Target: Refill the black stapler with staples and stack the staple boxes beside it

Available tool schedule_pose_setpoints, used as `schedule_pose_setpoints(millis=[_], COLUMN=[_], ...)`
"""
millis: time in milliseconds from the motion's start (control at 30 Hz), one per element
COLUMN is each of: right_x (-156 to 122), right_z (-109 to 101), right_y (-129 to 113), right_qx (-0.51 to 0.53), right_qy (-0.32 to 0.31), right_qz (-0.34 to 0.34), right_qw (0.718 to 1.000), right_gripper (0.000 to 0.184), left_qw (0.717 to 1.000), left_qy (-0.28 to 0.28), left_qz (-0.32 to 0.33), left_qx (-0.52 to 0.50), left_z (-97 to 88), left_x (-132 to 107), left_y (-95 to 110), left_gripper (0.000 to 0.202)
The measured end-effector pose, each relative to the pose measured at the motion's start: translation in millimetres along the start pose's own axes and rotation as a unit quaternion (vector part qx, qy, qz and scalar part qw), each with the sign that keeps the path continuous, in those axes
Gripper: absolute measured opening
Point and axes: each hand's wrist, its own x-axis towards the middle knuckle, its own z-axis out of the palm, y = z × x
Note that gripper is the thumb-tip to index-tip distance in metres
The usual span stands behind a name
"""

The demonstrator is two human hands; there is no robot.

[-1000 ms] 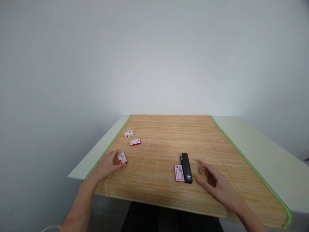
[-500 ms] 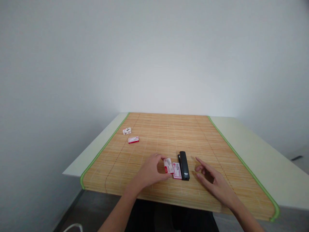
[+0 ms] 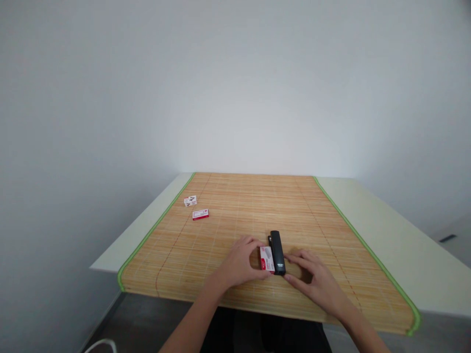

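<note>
My left hand (image 3: 241,262) grips a small red-and-white staple box (image 3: 267,260) between thumb and fingers at its far and near ends. That box lies over a second flat box, which it hides almost fully. Directly along its right side stands a black stapler (image 3: 277,252), lengthwise on the mat, pointing away from me. My right hand (image 3: 314,277) is at the stapler's right side, thumb and fingers apart, the fingertips touching or very near its near end. Nothing is held in the right hand.
Toward the back left of the bamboo mat (image 3: 250,201) lie another flat red-and-white box (image 3: 200,214) and a small white box with dark pictures (image 3: 190,200). The mat has green edging and covers a white table (image 3: 390,235) set against a wall.
My left hand has brought its staple box rightward onto the flat box beside the stapler. My right hand has moved left, up to the stapler's side. The view has shifted slightly.
</note>
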Motion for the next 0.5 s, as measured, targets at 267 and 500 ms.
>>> schedule_pose_setpoints(millis=[267, 500], right_x=[2.9, -2.8], right_z=[16.0, 23.2], right_y=[1.4, -5.8], right_qx=[-0.032, -0.028], right_qy=[0.005, 0.015], right_qz=[-0.035, -0.044], right_qw=[0.999, 0.999], right_gripper=[0.026, 0.016], left_qw=[1.000, 0.999], left_qy=[0.004, -0.011], left_qz=[0.012, 0.015], left_qx=[-0.001, -0.026], left_z=[5.2, 6.8], left_x=[2.0, 1.6], left_y=[-3.5, -5.7], left_gripper=[0.068, 0.068])
